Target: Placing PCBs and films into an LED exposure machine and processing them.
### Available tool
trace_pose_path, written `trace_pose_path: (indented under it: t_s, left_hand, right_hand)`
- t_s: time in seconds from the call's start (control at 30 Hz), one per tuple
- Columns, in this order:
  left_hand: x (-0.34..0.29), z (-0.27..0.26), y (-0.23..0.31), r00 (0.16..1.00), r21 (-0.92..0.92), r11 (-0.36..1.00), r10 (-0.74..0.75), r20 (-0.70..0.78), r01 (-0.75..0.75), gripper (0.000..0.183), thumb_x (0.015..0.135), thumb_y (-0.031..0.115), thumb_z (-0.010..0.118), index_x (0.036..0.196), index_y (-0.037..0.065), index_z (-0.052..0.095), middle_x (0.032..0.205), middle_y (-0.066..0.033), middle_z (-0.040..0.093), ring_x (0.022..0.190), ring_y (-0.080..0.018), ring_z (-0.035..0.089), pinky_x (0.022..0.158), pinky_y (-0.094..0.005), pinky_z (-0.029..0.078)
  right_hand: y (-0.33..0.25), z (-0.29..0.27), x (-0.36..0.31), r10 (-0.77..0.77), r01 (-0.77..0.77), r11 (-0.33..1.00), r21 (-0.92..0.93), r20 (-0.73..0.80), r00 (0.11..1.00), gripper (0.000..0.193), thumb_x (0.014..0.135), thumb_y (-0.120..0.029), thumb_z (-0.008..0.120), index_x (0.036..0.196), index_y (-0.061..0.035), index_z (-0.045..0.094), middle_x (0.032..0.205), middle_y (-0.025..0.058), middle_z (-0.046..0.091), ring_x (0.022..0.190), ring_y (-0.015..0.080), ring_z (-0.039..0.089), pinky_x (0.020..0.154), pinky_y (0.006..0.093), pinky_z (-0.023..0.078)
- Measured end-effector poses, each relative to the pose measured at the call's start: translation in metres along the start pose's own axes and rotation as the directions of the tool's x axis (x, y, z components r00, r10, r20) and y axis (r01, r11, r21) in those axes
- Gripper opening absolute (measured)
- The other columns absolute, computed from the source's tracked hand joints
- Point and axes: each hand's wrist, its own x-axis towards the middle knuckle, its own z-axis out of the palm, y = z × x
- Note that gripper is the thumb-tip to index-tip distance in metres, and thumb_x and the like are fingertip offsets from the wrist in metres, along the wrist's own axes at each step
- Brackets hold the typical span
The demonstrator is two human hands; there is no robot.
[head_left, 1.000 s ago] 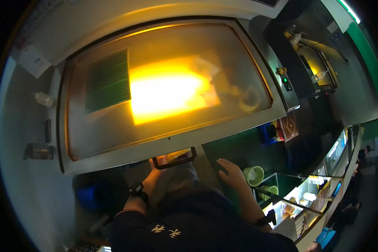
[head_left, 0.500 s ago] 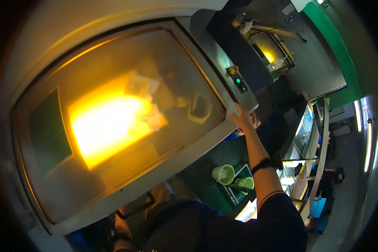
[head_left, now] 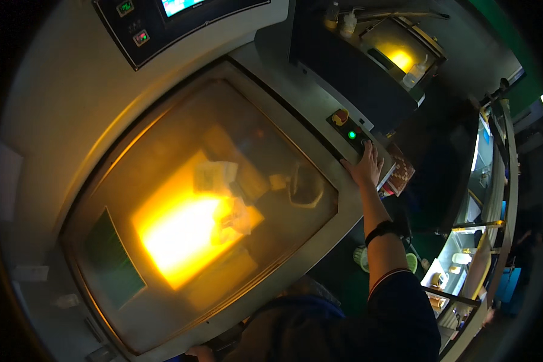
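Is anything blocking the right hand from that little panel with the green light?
Nothing visible: the right hand is at the near end of the panel, and the green light shows uncovered beyond.

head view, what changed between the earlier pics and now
The right hand has moved forward and right, from open air beside the body, via the cover's corner, to the control strip. The camera has turned, bringing a black display panel into view. The left hand, earlier at the handle, shows only partly; its grip can't be told. The window stays glowing yellow and the green light lit.
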Motion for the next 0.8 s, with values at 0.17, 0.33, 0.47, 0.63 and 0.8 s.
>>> trace_pose_path:
  t_s: [0.17,0.33,0.47,0.63,0.8]
  left_hand:
    - [0.009,0.006,0.010,0.974,-0.637,0.740,-0.205,0.093,0.217,0.054,0.091,0.046,0.054,0.133,0.012,0.049,0.125,-0.0114,0.054,0.107,-0.0283,0.056,0.083,-0.0404,0.050]
    - [0.034,0.007,-0.023,0.960,-0.931,0.243,-0.004,0.278,0.271,0.057,0.091,0.050,0.054,0.132,0.011,0.049,0.123,-0.0117,0.054,0.105,-0.0280,0.056,0.081,-0.0402,0.050]
    - [-0.048,-0.003,-0.001,0.907,-0.811,0.468,0.046,0.419,0.351,0.051,0.094,0.052,0.050,0.128,0.014,0.048,0.106,-0.0077,0.053,0.097,-0.0226,0.055,0.072,-0.0414,0.048]
    - [-0.054,-0.001,-0.057,0.953,-0.683,0.667,-0.172,0.247,0.298,0.054,0.095,0.049,0.052,0.131,0.010,0.046,0.112,-0.0081,0.053,0.095,-0.0237,0.056,0.071,-0.0360,0.046]
    - [-0.028,-0.017,-0.055,0.871,-0.256,0.833,0.460,-0.173,-0.491,0.053,0.092,0.030,0.062,0.132,0.000,0.047,0.126,-0.0165,0.050,0.112,-0.0289,0.051,0.098,-0.0423,0.041]
  right_hand:
    - [0.010,0.006,0.001,-0.045,0.045,0.999,0.000,-0.012,0.999,0.101,0.072,-0.062,0.073,0.149,-0.0148,0.027,0.159,0.0023,0.024,0.148,0.0225,0.018,0.121,0.0508,0.010]
    - [0.003,0.013,0.010,-0.054,0.059,0.996,-0.067,0.070,0.996,0.098,0.075,-0.062,0.070,0.149,-0.0095,0.031,0.157,0.0101,0.027,0.146,0.0263,0.023,0.118,0.0523,0.018]
    - [-0.005,-0.008,-0.049,-0.328,0.330,0.943,0.044,0.295,0.898,0.075,0.079,-0.055,0.067,0.136,-0.0083,0.051,0.152,0.0158,0.032,0.142,0.0320,0.028,0.113,0.0536,0.025]
    - [-0.021,0.048,-0.221,-0.786,0.765,0.614,0.194,0.055,0.616,0.062,0.084,-0.047,0.064,0.135,-0.0124,0.055,0.147,0.0179,0.038,0.138,0.0364,0.033,0.111,0.0538,0.030]
    - [-0.078,0.044,-0.334,-0.901,0.876,0.430,0.216,0.052,0.430,0.059,0.084,-0.047,0.064,0.133,-0.0136,0.056,0.147,0.0159,0.039,0.138,0.0346,0.034,0.110,0.0525,0.032]
